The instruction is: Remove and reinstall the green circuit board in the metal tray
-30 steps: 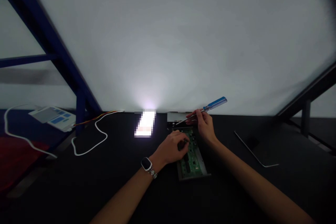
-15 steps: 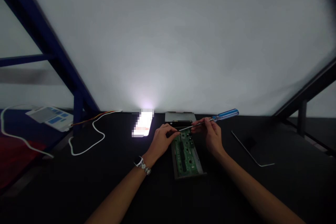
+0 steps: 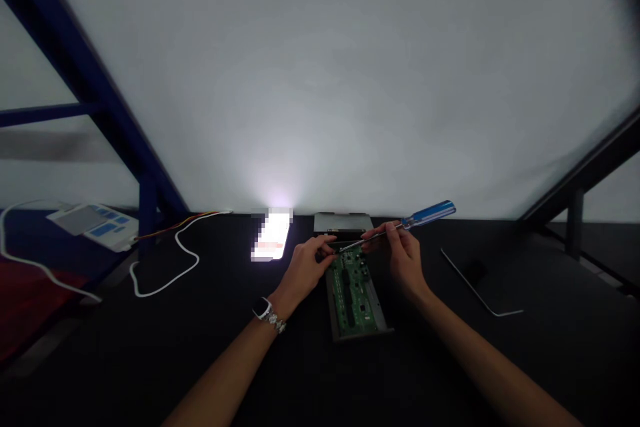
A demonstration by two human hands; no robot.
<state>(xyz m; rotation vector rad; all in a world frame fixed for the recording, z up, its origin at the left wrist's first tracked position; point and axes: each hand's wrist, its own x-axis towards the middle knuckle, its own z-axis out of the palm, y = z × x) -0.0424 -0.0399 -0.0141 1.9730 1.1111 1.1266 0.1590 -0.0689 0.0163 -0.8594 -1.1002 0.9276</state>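
A green circuit board (image 3: 356, 293) lies in a metal tray (image 3: 377, 303) on the black table. My right hand (image 3: 403, 257) grips the shaft of a screwdriver (image 3: 429, 214) with a clear blue handle, which points up to the right. The shaft slants down left to the board's far edge. At that edge, my left hand (image 3: 307, 267) has its thumb and fingers bent near the screwdriver tip; what they pinch, if anything, is too small to tell. Behind the board sits a grey metal piece (image 3: 345, 221).
A bright, blurred-out phone (image 3: 273, 233) stands left of my hands. White cable (image 3: 187, 250) curls further left, near a white-and-blue card (image 3: 95, 223). A bent metal rod (image 3: 473, 285) lies at right. Blue frame bars (image 3: 85, 73) rise at left, and a pale wall stands behind.
The screwdriver handle has tilted slightly upward. My left fingers have shifted a little left and parted slightly at the board's far edge.
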